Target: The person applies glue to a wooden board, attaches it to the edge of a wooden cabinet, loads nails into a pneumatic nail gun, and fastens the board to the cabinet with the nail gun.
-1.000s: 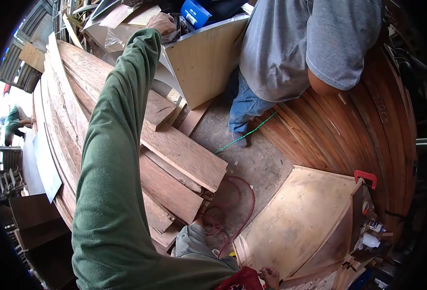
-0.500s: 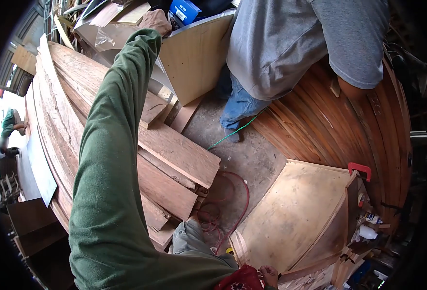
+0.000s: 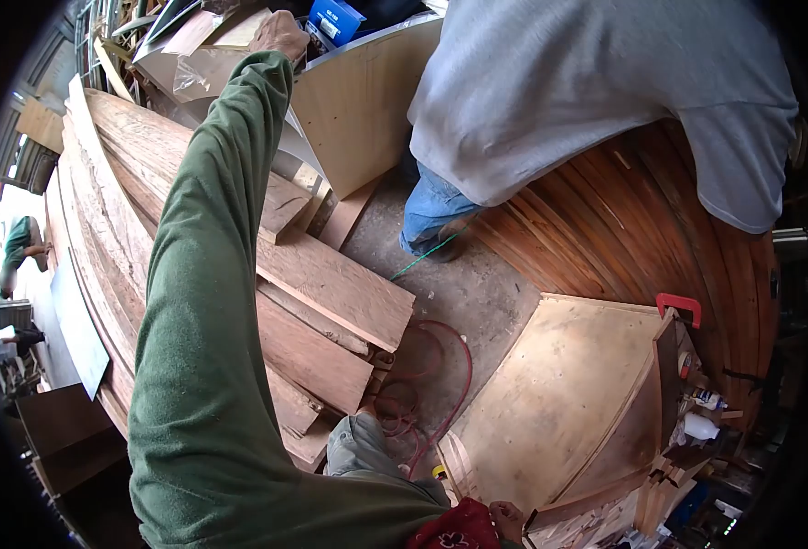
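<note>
My left arm in a green sleeve reaches to the top of the view. At its end my left hand point(image 3: 280, 37) is curled at the corner of a pale plywood box point(image 3: 363, 105); its fingertips are hidden, so what it grips cannot be made out. A blue carton point(image 3: 338, 20) stands inside the box, beside that hand. Low down, my right hand point(image 3: 506, 520) shows only in part, fingers bent. It is close to a red patterned cloth point(image 3: 459, 529) and the lower edge of a plywood panel point(image 3: 559, 393); anything in it is hidden.
A person in a grey shirt point(image 3: 550, 101) leans over a reddish planked hull point(image 3: 642, 238). Stacked boards point(image 3: 331, 284) lie left of centre. A red hose point(image 3: 463, 366) and a green cord point(image 3: 427, 254) cross the floor. A red clamp point(image 3: 680, 306) grips the panel's corner.
The person in grey has bent further right and down over the hull, hiding more of it. My left hand has shifted slightly up and left in the view.
</note>
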The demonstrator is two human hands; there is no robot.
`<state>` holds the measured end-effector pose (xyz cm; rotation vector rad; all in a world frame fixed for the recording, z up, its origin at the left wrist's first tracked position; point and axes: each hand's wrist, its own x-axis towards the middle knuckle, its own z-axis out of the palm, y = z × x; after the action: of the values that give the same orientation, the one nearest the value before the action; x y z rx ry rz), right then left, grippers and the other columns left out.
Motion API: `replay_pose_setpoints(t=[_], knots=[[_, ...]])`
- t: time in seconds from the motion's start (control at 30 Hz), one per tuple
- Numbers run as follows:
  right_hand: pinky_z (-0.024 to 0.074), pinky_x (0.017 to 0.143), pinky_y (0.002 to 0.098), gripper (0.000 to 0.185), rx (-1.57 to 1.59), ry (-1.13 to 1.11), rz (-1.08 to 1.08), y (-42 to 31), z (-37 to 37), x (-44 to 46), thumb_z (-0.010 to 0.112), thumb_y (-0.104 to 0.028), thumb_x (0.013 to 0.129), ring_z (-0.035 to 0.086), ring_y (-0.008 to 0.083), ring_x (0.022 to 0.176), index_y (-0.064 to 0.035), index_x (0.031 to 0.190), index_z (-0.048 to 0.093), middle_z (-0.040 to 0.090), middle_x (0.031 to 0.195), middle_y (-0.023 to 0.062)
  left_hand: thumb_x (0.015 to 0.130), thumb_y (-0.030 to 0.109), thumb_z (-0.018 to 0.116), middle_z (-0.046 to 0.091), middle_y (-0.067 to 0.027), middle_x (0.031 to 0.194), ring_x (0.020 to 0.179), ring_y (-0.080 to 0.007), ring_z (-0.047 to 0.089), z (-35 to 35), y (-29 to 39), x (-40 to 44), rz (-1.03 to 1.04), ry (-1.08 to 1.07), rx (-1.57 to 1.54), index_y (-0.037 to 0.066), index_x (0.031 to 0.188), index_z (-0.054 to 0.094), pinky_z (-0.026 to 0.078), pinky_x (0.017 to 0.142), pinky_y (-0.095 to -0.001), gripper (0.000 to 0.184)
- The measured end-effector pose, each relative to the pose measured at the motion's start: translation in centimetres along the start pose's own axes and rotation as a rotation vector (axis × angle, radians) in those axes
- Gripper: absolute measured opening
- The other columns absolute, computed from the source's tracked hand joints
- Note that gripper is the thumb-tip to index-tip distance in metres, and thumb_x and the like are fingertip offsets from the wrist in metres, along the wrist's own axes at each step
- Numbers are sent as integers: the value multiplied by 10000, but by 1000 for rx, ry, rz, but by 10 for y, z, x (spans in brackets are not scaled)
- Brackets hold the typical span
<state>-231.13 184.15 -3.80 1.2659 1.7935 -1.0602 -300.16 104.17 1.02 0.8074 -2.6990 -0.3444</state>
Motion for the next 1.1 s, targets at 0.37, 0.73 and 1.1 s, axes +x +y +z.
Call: replay_pose_setpoints(t=[0.37, 0.73, 1.1], knots=[[569, 589, 272, 196, -54, 56, -63, -45, 19, -19, 725, -187, 918, 676, 132, 728, -27, 1029, 710, 719, 880, 43, 719, 246, 645, 694, -346, 975, 971, -451, 698, 28, -45, 0, 108, 67, -19, -85, 904, 738, 550, 890, -477, 391], [560, 721, 272, 190, -59, 27, -116, -66, 18, -16, 696, -146, 922, 678, 126, 781, 7, 1034, 707, 734, 891, 53, 694, 220, 679, 744, -231, 1021, 1054, -377, 693, 47, -71, 33, 30, -117, -28, 19, 939, 776, 514, 953, -439, 331], [581, 645, 292, 149, -25, 3, -112, -63, 16, -8, 690, -139, 915, 678, 130, 790, -27, 1014, 699, 727, 887, 50, 793, 326, 659, 725, -220, 910, 857, -338, 706, 4, -62, 9, -75, -36, -227, 15, 908, 766, 527, 789, -417, 348]])
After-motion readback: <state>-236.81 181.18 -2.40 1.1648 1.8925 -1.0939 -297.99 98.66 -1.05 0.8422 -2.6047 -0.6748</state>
